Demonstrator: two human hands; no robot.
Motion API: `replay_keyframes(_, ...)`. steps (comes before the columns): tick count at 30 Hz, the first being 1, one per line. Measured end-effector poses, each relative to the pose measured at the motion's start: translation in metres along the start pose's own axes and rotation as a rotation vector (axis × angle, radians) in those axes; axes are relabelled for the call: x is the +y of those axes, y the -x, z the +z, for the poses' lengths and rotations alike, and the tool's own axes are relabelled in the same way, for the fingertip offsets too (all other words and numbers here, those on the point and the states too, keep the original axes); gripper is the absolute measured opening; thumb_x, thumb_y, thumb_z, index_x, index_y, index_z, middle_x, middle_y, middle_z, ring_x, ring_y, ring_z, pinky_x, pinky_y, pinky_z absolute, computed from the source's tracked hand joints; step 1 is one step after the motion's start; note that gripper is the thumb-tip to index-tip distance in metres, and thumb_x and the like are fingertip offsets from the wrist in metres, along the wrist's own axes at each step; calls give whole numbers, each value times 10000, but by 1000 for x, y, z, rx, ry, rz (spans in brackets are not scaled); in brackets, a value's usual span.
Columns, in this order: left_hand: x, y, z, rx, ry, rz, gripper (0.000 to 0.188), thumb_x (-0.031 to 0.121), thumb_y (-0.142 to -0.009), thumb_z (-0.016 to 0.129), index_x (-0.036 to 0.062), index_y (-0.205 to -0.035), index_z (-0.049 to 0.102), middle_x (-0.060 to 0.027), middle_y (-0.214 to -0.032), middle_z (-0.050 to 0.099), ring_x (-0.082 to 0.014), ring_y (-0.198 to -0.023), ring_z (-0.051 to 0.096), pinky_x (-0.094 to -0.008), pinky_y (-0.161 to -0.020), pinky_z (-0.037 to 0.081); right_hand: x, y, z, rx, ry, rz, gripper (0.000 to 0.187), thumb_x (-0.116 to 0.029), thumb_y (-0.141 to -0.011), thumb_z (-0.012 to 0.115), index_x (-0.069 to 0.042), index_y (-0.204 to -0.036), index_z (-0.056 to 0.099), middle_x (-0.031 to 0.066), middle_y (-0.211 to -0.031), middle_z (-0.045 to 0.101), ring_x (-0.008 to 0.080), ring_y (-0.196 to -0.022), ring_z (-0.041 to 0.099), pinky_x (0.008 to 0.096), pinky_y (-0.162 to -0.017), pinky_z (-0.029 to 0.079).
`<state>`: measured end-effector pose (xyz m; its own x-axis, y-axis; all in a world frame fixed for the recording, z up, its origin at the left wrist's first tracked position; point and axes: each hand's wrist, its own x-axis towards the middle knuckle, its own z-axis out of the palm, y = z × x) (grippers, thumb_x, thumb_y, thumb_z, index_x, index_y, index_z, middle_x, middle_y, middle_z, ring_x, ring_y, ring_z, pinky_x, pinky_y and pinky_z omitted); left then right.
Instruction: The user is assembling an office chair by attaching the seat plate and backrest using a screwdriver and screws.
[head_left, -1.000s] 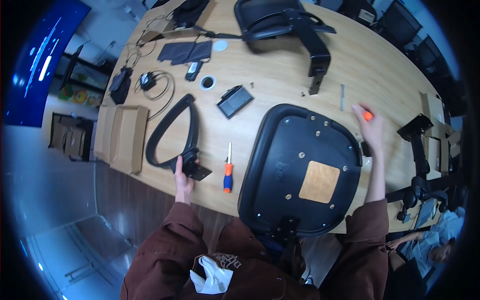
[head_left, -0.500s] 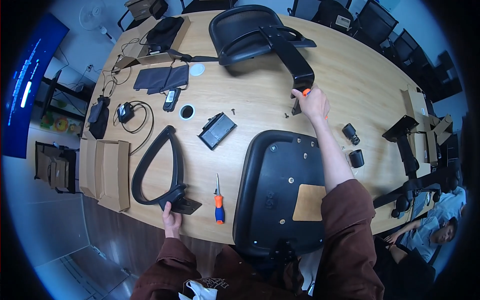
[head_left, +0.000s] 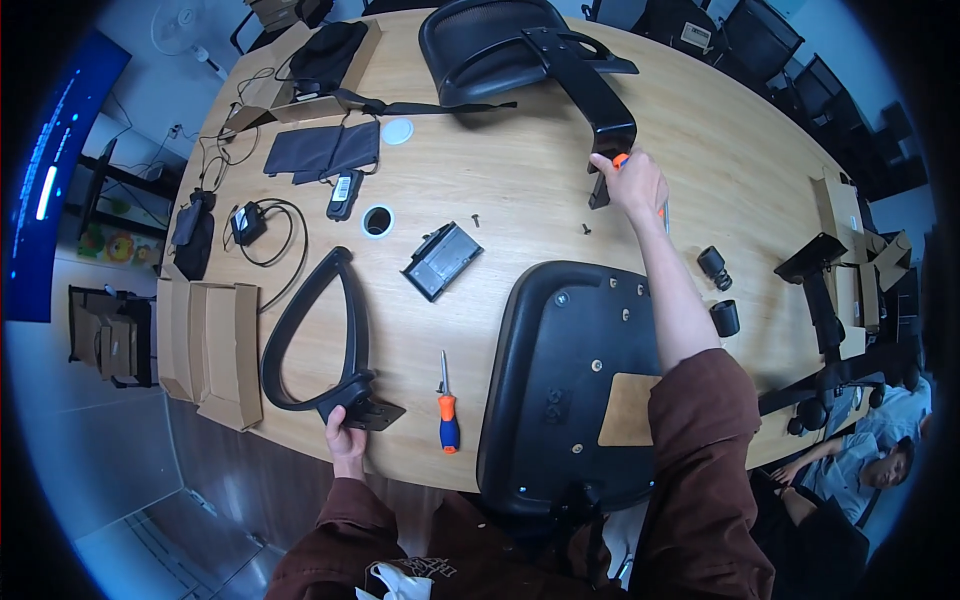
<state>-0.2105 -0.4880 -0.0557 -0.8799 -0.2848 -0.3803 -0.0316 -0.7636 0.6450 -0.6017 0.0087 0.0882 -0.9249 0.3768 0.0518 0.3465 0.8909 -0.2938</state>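
Note:
My left hand (head_left: 345,440) is closed on the base of a black loop-shaped chair armrest (head_left: 275,350), by its mounting plate with holes. The armrest is at the table's near left edge. My right hand (head_left: 637,187) grips the lower end of the bent black bracket of a mesh chair backrest (head_left: 490,45). Orange parts of a tool (head_left: 620,160) show at the same hand; the palm hides the rest. A screwdriver (head_left: 447,412) with an orange and blue handle lies between the armrest and an upturned black chair seat (head_left: 550,340), which my right forearm partly covers.
Two screws (head_left: 476,220) and a black rectangular part (head_left: 441,262) lie mid-table. Right of the seat are two black cylindrical parts (head_left: 724,318) and a wheeled chair base (head_left: 825,380). An opened cardboard box (head_left: 212,350) stands left. Someone sits at the lower right (head_left: 850,480).
My right hand has moved away from me with the backrest, uncovering more of the black strap beside it. My left hand stays on the armrest. The view has shifted slightly.

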Motion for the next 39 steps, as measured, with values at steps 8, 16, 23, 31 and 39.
replay_keyframes(8,-1,0,-2,10,18,-13,569,92,-909,711,-16,-1427,501,-187,-1366,631,-325,-1248,629,-463,-1115,490,-27,-34,6,-44,-6,79,715,-648,-819,783,-16,-1136,676,189,-1104,751,334,-1070,728,447,-886,575)
replay_keyframes(16,21,1,7,81,-141,8,493,130,-886,700,-41,-1331,576,-162,-1211,707,-281,-1066,709,-405,-991,577,1,-23,-20,-71,-16,-9,604,-628,-860,731,-67,-1081,747,199,-1082,763,355,-1058,728,455,-894,572)
replay_keyframes(23,91,25,79,142,-475,63,593,225,-810,766,-15,-1318,575,-144,-1146,714,-271,-998,722,-394,-939,592,143,27,-68,-375,192,-52,509,-622,-834,743,-132,-948,820,177,-1010,778,344,-1008,737,454,-899,574)
replay_keyframes(31,128,54,239,-27,-374,187,586,263,-866,751,-8,-1342,541,-173,-1207,667,-287,-1040,700,-388,-941,580,189,81,-78,-624,273,-121,708,-773,-616,825,-153,-959,831,138,-982,784,310,-948,751,431,-853,581)
replay_keyframes(39,79,85,395,-366,-386,-78,438,262,-951,699,-19,-1275,606,-148,-1171,715,-264,-1066,712,-398,-999,557,210,86,-62,-703,322,-145,811,-682,-500,945,2,-904,781,170,-889,762,314,-858,745,396,-787,587)
